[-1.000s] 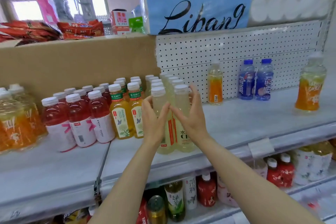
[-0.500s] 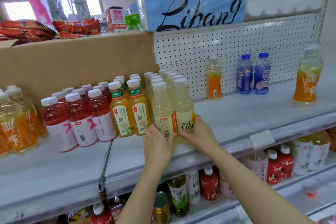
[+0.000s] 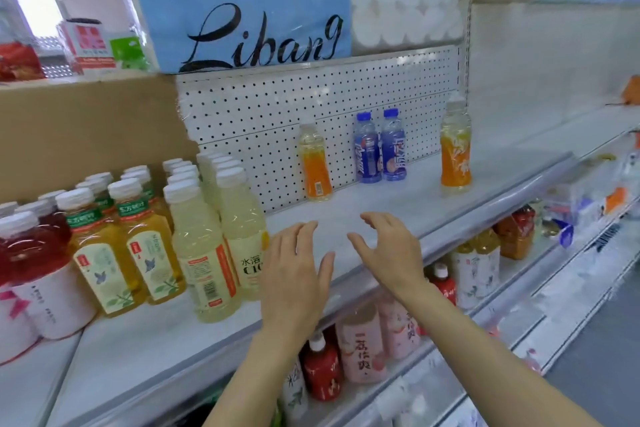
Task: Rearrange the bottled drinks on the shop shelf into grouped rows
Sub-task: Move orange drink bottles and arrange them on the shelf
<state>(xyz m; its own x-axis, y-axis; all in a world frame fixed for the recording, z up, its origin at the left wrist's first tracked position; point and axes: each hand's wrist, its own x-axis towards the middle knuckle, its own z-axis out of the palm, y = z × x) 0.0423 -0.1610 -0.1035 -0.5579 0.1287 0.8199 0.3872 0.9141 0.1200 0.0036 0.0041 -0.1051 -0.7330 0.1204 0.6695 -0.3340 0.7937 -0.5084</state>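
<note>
Two rows of pale yellow bottles (image 3: 204,253) with white caps stand on the grey shelf (image 3: 398,204). To their left are rows of amber tea bottles (image 3: 149,253) and red drink bottles (image 3: 31,260). My left hand (image 3: 294,267) hovers just right of the front pale bottle, fingers spread, holding nothing. My right hand (image 3: 388,246) is open beside it over bare shelf. Further back stand a small orange bottle (image 3: 315,166), two blue bottles (image 3: 379,149) and a larger orange bottle (image 3: 455,152), each apart from the rows.
A perforated white back panel (image 3: 277,114) closes the shelf behind. A brown cardboard wall (image 3: 86,128) backs the left rows. Blue tissue packs (image 3: 242,3) sit on top. The lower shelf (image 3: 450,340) holds several more bottles.
Both hands let go of the two front pale yellow bottles and moved right over the bare shelf. The view swung to the right.
</note>
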